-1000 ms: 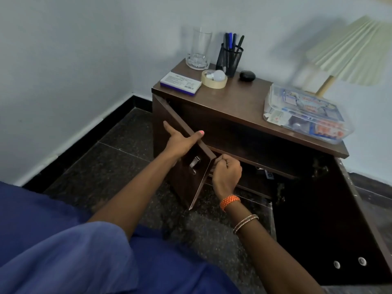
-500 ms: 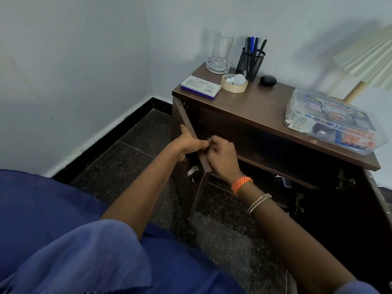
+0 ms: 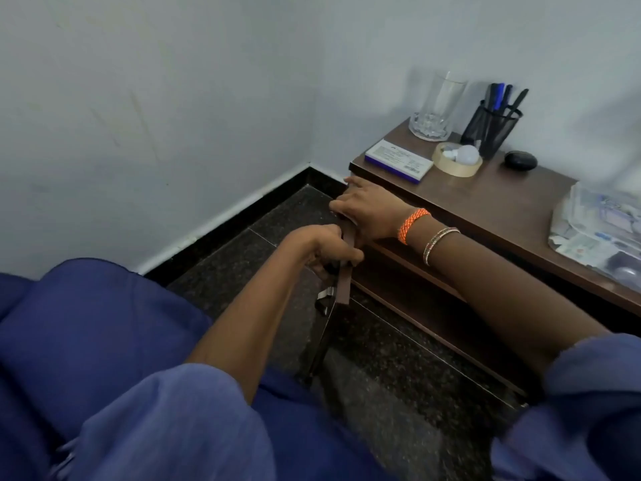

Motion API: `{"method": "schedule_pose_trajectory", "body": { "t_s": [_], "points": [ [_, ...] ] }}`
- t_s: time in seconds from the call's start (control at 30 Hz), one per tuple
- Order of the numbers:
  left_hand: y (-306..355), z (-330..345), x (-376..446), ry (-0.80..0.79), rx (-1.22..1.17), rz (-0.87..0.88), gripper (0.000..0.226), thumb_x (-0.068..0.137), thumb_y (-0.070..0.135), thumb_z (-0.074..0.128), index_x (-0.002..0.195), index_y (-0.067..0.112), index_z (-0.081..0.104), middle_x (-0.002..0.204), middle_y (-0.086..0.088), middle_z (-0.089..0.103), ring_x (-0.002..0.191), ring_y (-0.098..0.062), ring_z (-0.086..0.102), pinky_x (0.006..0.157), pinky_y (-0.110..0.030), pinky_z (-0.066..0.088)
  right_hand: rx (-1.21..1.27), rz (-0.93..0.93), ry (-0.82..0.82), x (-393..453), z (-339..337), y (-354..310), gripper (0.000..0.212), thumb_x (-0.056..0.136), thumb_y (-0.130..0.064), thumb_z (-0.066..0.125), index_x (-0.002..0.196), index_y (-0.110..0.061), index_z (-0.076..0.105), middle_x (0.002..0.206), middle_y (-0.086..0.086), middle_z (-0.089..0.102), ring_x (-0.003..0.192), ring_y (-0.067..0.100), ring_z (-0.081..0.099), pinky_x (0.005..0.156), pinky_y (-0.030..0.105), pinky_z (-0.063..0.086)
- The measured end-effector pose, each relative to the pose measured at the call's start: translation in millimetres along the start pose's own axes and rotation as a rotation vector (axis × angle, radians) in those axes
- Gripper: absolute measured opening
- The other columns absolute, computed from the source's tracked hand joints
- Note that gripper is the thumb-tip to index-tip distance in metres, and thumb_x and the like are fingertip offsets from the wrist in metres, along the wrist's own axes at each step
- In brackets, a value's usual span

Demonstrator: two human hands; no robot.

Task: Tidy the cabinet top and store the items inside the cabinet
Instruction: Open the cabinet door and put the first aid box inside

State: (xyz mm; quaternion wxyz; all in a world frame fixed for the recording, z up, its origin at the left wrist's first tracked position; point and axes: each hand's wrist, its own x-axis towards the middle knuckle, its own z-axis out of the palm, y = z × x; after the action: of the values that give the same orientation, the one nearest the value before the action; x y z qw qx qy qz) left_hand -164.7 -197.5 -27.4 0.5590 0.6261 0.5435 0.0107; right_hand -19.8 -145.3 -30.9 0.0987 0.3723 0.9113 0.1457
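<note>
- The left hand (image 3: pixel 326 249) has its grip wrapped around the top edge of the open cabinet door (image 3: pixel 345 272), just above the metal handle (image 3: pixel 324 302).
- The right hand (image 3: pixel 369 211) lies flat with fingers spread near the door's hinge side, just under the corner of the worktop (image 3: pixel 503 199).
- On the worktop stand a glass (image 3: pixel 438 107) and a pen holder (image 3: pixel 490 128).
- In front of them lie a white box (image 3: pixel 399 161), a tape roll (image 3: pixel 456 163) with a small bulb (image 3: pixel 466 153) in it, and a black case (image 3: pixel 520 159).
- A clear plastic box (image 3: pixel 603 227) sits at the right end.
</note>
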Motion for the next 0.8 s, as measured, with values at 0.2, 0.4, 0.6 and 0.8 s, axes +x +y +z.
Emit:
{"method": "schedule_pose_trajectory", "body": {
  "t_s": [0.2,0.4,0.6,0.8],
  "points": [
    [-11.3,-26.9,-6.3,0.033,0.097,0.01,0.016,0.085,0.014,0.062,0.099,0.009,0.057,0.104,-0.012,0.062,0.089,-0.025,0.065,0.067,-0.034,0.057,-0.088,0.013,0.006,18.7,-10.2,-10.6,0.043,0.07,-0.051,0.07,0.093,-0.018,0.057,0.085,0.001,0.062,0.075,0.019,0.055,0.06,0.03,0.032],
    [-27.1,-52.7,-12.1,0.235,0.233,0.032,0.008,0.083,0.019,0.062,0.083,0.013,0.058,0.081,-0.005,0.058,0.072,-0.02,0.057,0.06,-0.03,0.044,-0.104,0.123,-0.043,46.3,-23.4,-23.3,0.057,0.064,-0.065,0.071,0.085,-0.014,0.058,0.077,0.003,0.059,0.064,0.018,0.044,0.058,0.03,0.032],
    [-50.1,-60.2,-7.2,0.623,0.493,0.023,0.016,0.085,0.03,0.055,0.091,0.015,0.051,0.089,-0.006,0.055,0.082,-0.024,0.053,0.069,-0.032,0.038,-0.075,0.245,-0.129,77.4,-34.2,-29.8,0.073,0.051,-0.079,0.068,0.082,-0.013,0.06,0.084,0.006,0.066,0.063,0.02,0.046,0.058,0.03,0.035],
    [-52.8,-54.8,4.9,0.75,0.59,0.084,0.025,0.086,0.033,0.055,0.103,0.015,0.053,0.103,-0.008,0.061,0.095,-0.029,0.059,0.073,-0.034,0.039,-0.129,0.258,-0.148,86.2,-31.3,-29.6,0.07,0.056,-0.076,0.068,0.083,-0.013,0.061,0.083,0.005,0.065,0.062,0.019,0.048,0.057,0.03,0.035]
  ]
}}
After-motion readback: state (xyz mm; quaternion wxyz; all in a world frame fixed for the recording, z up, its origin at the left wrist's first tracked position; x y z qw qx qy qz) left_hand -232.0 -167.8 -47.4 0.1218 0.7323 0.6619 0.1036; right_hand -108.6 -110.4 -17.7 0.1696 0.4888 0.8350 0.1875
